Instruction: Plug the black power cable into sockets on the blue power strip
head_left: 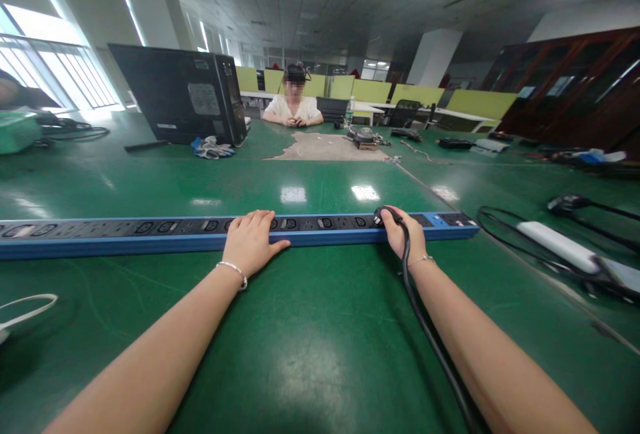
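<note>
On the green table, liable to skid under uneven pressure: the blue power strip, beneath the left hand, fingers together, thumb apart. At the right hand, possible drag from the black cable, tilting the plug clamped between fingers. In play: one strip, two hands, one cable, one plug.

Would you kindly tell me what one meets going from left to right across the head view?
Green basket, black computer case, left hand, water bottle, right hand holding a black plug, white bar.
</note>
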### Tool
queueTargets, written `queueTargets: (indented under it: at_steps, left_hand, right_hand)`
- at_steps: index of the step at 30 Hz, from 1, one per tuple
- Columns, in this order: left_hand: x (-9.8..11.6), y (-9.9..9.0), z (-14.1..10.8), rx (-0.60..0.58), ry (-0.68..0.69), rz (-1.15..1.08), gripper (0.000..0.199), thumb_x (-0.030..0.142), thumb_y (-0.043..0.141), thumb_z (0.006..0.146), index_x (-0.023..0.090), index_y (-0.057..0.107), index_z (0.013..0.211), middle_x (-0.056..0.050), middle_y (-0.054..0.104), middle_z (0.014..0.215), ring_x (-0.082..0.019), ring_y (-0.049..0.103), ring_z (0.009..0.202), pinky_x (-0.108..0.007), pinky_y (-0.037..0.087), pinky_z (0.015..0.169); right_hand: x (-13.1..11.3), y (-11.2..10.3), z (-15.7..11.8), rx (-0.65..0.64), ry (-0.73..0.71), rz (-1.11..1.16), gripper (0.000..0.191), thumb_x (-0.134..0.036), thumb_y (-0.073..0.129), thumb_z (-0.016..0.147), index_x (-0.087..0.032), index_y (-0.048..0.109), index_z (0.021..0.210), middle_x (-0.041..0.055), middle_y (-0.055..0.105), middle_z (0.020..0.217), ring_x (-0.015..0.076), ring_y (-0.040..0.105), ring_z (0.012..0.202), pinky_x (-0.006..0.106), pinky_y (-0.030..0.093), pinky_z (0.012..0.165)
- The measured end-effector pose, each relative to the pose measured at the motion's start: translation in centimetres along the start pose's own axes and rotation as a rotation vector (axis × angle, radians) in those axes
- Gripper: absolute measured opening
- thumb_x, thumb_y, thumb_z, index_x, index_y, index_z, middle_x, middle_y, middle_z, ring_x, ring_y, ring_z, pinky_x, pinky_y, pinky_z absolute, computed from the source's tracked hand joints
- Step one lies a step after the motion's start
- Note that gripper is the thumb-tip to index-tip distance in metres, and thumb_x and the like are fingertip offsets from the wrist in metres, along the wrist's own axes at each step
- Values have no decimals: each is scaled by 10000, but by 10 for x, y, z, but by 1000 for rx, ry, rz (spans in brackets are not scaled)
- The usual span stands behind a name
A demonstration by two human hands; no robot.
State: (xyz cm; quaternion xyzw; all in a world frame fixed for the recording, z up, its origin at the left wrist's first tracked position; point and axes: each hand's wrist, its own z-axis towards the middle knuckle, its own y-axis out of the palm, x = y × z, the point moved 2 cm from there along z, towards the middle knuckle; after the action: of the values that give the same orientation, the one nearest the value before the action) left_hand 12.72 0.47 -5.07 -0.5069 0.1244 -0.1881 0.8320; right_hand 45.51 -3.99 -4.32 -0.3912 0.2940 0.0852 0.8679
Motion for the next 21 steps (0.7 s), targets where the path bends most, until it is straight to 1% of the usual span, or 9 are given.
queueTargets:
  at_steps: [3, 7, 12, 15, 18, 21]
  left_hand:
    - [0, 0, 0, 5, 2, -4, 642, 595, 497, 779, 166, 473, 1255, -131, 541, 1273, -279, 457, 1187, -417, 309, 980]
    - [0, 0, 0, 7, 0, -8, 622, 586, 502, 781, 179, 475, 1251, -128, 541, 1273, -278, 457, 1188, -418, 308, 981]
    - [0, 0, -1, 20, 11, -4, 631, 587, 501, 782, 170, 470, 1254, -125, 540, 1275, -275, 456, 1186, -418, 312, 976]
    - [0, 0, -1, 28, 13, 2, 641, 587, 503, 782, 154, 470, 1255, -127, 541, 1272, -274, 456, 1184, -417, 315, 973]
    - [0, 0, -1, 27, 7, 11, 636, 584, 507, 781, 159, 476, 1252, -122, 542, 1275, -270, 454, 1188, -412, 313, 978]
    - [0, 0, -1, 20, 5, 17, 640, 586, 513, 775, 159, 478, 1251, -119, 543, 1275, -270, 453, 1192, -410, 315, 978]
  right_hand:
    - [-6, 0, -2, -4, 28, -28, 401, -467, 460, 808, -201, 678, 1015, 85, 708, 893, 236, 640, 872, 334, 476, 795]
    - [-11, 1, -4, -41, 21, -63, 408, -456, 459, 815, -207, 656, 1071, 90, 707, 910, 241, 642, 873, 338, 474, 792]
    - [-12, 1, -5, -59, 36, -147, 384, -447, 450, 831, -198, 680, 1012, 102, 709, 906, 258, 643, 896, 353, 475, 804]
    - [-12, 3, -8, -61, -50, -189, 366, -415, 449, 843, -194, 677, 1026, 103, 701, 972, 248, 638, 936, 355, 467, 846]
    - [-9, 7, -12, -20, -161, -223, 367, -394, 452, 854, -182, 663, 1064, 112, 668, 1084, 234, 604, 1033, 367, 427, 931]
    - [-4, 11, -16, 19, -171, -260, 382, -402, 438, 867, -182, 652, 1093, 121, 638, 1148, 235, 553, 1120, 418, 371, 990]
